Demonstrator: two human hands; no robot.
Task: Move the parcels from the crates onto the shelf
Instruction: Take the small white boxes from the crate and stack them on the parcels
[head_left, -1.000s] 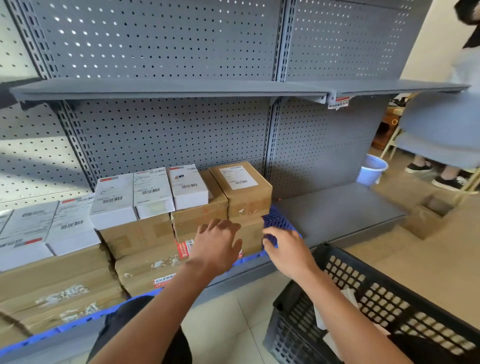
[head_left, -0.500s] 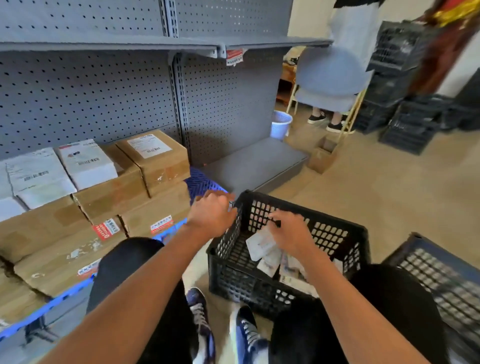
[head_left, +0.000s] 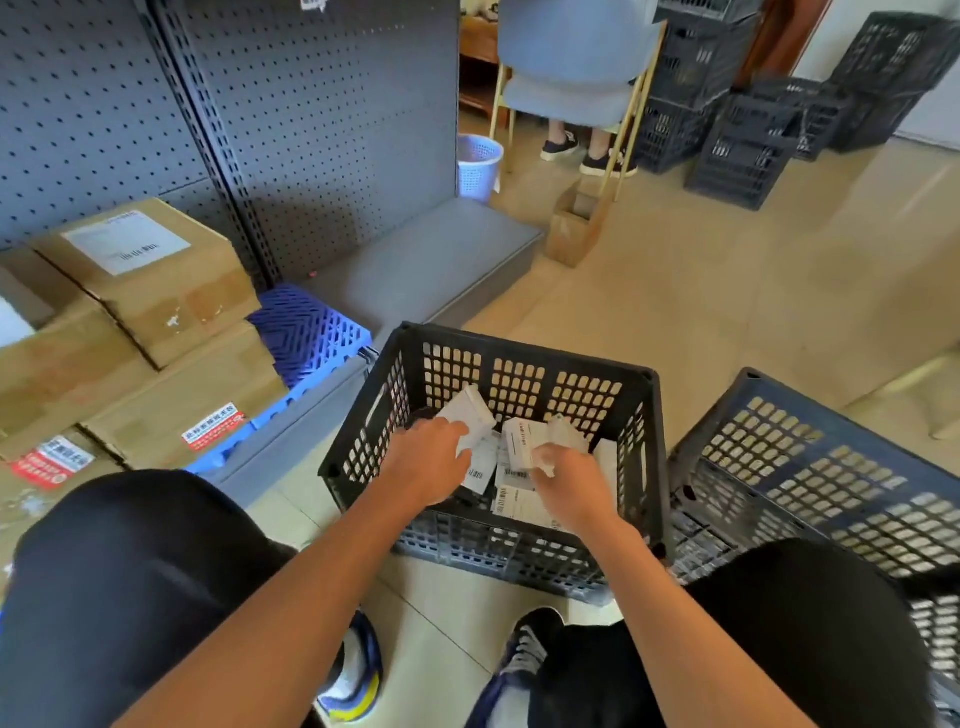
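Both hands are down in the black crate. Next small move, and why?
Probably lift both hands out and carry the parcels toward the shelf. The left hand holds a white parcel, the right hand another small white box, both inside the black crate; the grip looks set, and the grey shelf base beside it has bare room.

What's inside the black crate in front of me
Small white parcels with barcode labels lie in the black crate. The left hand and right hand reach in, covering whatever lies beneath them.
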